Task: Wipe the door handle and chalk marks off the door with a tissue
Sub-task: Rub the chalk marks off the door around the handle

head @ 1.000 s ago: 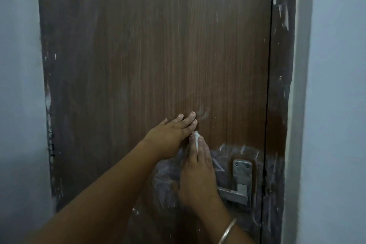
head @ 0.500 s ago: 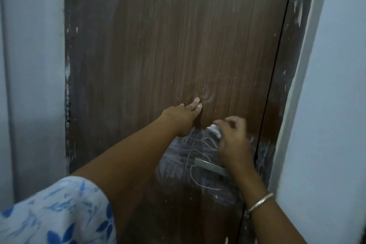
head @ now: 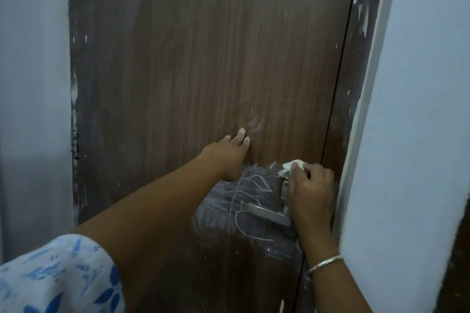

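On the door [head: 203,58] the left hand [head: 229,155] lies flat and empty, the right hand [head: 310,193] pinches the tissue [head: 290,166] above the handle [head: 264,211], and so small a wad may only smear the chalk marks [head: 244,193].

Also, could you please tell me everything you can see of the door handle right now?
The door handle is a flat lever of dull silvery metal on the brown door, near its right edge. It points left, its free end slightly higher. The right hand, gripping a tissue, hides its pivot and most of the backplate. Chalk marks surround it.
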{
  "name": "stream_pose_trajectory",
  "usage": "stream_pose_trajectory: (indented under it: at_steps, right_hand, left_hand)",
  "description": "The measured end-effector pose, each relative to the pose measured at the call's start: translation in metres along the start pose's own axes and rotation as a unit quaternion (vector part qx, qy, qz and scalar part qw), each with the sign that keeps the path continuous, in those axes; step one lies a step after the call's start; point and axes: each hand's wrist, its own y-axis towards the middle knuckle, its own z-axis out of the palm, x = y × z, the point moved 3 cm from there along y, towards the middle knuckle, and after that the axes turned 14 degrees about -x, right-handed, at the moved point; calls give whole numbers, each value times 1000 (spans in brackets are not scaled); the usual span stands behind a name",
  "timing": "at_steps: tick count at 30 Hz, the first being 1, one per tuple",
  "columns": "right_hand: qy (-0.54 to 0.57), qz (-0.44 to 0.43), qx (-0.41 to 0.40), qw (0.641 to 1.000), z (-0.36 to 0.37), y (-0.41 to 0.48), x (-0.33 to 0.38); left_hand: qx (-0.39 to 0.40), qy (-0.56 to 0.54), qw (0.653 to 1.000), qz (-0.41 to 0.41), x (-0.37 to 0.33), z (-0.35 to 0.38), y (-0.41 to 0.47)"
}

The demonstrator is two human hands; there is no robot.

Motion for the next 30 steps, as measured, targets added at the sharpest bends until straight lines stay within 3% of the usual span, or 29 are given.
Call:
stream_pose_trajectory:
  at_steps: [3,7,9,13,17,22,30]
  right_hand:
    - [-46,-3,11,999,-4,4,4]
    - [-5,157,-11,988,-11,-9,-3]
    - [7,173,-23,985,-9,-13,1]
    - [62,192,-50,978,2,-17,8]
    - [-8,104,70,992,16,-33,5]
    - [-110,109,60,986,2,-31,13]
    - [-220,57,141,964,13,-49,30]
  left_hand:
    - [-20,26,999,25,-7,-2,-1]
    - [-109,52,986,116,-24,-7,-1]
    - [-136,47,977,158,-34,-8,1]
    - [-116,45,977,175,-46,-4,7]
    - [-87,15,984,154,-48,2,9]
    - [-83,14,984,155,-48,1,9]
    - [-78,-1,985,155,-48,2,8]
